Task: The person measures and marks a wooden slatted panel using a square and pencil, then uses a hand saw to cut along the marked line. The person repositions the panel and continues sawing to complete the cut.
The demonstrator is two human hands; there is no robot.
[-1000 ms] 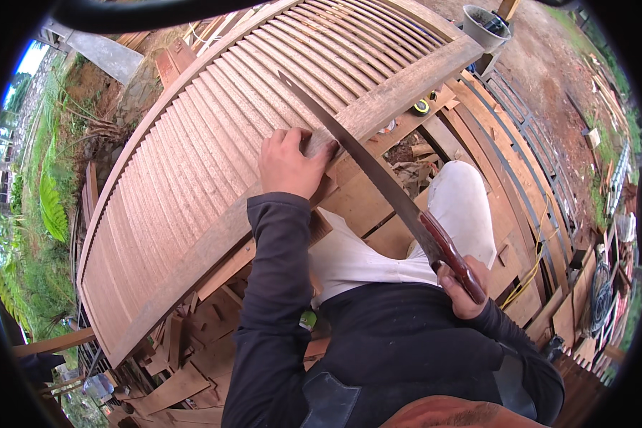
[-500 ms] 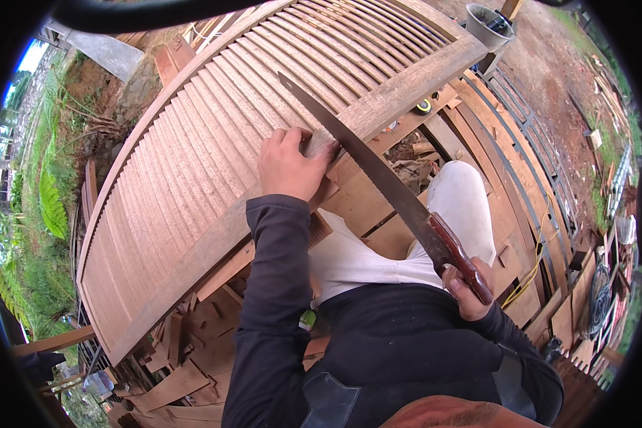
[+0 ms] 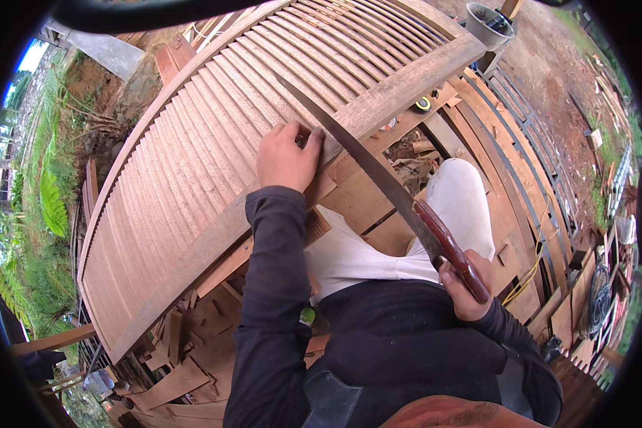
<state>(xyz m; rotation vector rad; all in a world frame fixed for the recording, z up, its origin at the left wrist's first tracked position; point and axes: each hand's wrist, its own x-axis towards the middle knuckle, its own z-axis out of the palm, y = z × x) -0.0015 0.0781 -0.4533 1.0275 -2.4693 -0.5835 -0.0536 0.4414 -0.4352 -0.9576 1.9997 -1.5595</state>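
The biggest thing is a wide wooden panel (image 3: 185, 164) with lots of slats. It lies under the left hand (image 3: 290, 157) and spreads out far past it on the left and ahead. Left of that hand, past the panel, are green plants (image 3: 50, 203). To the right of the right hand (image 3: 471, 285) and ahead of it are long boards (image 3: 510, 167) and dark metal bars (image 3: 531, 139). The person's white trousers (image 3: 460, 196) are close to both hands, and one knee sits just ahead of the right hand, right by the saw (image 3: 378, 171). The right hand is wrapped tight around the saw's brown handle. The blade points away from it, up and to the left, and goes over the panel's edge just right of the left thumb, so that thumb is very near the blade. The left fingers are bent, with their tips down at the panel's edge; I can't tell if they grip it. Wood scraps (image 3: 182, 381) are piled below the left hand. Far ahead of the right hand is a gray bucket (image 3: 486, 30). A blue coil (image 3: 601, 292) lies well to its right. The little black and yellow tape measure (image 3: 422, 105) is ahead and to the right of the left hand.
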